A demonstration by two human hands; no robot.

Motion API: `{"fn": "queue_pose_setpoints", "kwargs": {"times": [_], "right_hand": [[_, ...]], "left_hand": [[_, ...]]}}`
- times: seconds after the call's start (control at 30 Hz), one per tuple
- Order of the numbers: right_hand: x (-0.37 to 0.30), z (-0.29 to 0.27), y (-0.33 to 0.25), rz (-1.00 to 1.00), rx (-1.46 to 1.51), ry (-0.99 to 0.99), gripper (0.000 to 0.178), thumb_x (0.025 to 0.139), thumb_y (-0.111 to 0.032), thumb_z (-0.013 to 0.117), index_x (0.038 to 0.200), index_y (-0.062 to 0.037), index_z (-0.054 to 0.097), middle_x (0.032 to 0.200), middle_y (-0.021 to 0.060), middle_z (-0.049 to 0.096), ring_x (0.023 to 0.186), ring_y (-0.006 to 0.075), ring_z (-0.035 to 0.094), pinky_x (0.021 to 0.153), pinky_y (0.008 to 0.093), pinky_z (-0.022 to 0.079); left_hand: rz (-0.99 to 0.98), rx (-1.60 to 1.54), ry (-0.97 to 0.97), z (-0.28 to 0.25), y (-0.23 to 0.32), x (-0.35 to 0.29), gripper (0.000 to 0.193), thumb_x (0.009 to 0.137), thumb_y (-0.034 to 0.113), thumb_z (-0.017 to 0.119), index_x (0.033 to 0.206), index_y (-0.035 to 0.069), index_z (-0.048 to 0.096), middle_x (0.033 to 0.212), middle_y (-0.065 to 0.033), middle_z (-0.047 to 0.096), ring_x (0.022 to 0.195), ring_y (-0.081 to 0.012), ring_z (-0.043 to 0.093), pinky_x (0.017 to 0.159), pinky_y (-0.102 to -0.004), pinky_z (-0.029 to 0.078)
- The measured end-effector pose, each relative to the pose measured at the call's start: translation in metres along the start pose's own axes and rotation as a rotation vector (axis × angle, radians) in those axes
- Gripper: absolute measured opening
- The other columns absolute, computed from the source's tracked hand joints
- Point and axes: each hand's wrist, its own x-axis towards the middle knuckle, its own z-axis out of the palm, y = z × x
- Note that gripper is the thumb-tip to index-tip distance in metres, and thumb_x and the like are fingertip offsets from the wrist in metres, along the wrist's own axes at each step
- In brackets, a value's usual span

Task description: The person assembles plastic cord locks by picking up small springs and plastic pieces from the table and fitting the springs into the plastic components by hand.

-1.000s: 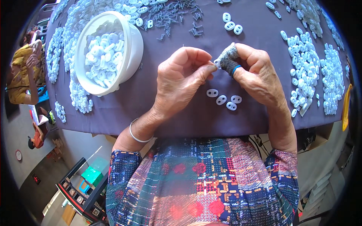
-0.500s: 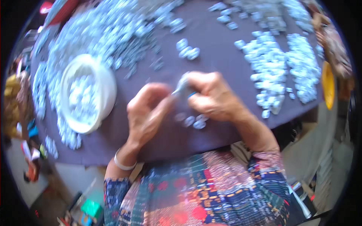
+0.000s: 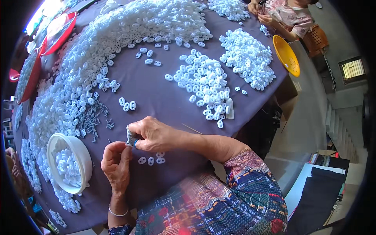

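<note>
My left hand point(image 3: 116, 164) and my right hand point(image 3: 150, 133) meet fingertip to fingertip over a dark tablecloth. Both pinch at a small whitish piece point(image 3: 128, 144), mostly hidden by the fingers. Grey-white wrapping and a blue band cover parts of my right fingers. Just below the right hand lie several white oval plastic pieces with two holes point(image 3: 151, 161). Three more ovals point(image 3: 126, 106) form a cluster beyond the hands. Left of that is a scatter of small grey pins point(image 3: 92, 119).
A white tub point(image 3: 87, 166) of ovals stands at the left. Large heaps of ovals point(image 3: 149, 19) spread along the far side and left. Smaller heaps point(image 3: 205, 84) lie right. A yellow tray point(image 3: 286, 56) rests at the right edge, near another person's hands point(image 3: 260, 13). Red trays point(image 3: 58, 33) sit far left.
The view has swung to the right, so the table things appear shifted left and the picture is sharper. My hands stay together near the loose ovals, fingertips now closer together.
</note>
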Motion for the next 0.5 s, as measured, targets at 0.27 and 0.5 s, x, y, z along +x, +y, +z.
{"fn": "queue_pose_setpoints", "kwargs": {"times": [0.27, 0.5], "right_hand": [[-0.0004, -0.0036, -0.0054, 0.053, 0.012, -0.037, 0.019, 0.068, -0.011, 0.056, 0.073, 0.007, 0.052, 0.068, 0.0258, 0.057, 0.07, 0.0381, 0.06, 0.063, 0.0426, 0.045], [0.0005, 0.0041, -0.0082, 0.071, 0.065, -0.005, 0.019, 0.067, -0.01, 0.055, 0.072, 0.0078, 0.051, 0.066, 0.0256, 0.056, 0.066, 0.0364, 0.06, 0.061, 0.042, 0.045]], "left_hand": [[0.039, 0.006, 0.03, 0.0034, -0.0004, -0.0003, 0.011, 0.084, 0.0, 0.061, 0.093, 0.0, 0.056, 0.08, -0.0018, 0.06, 0.067, -0.0058, 0.055, 0.061, -0.018, 0.045], [0.06, -0.042, 0.082, 0.0002, -0.0016, -0.0021, 0.011, 0.082, -0.002, 0.063, 0.092, 0.0, 0.057, 0.076, -0.0022, 0.059, 0.065, -0.0072, 0.055, 0.059, -0.0184, 0.045]]}}
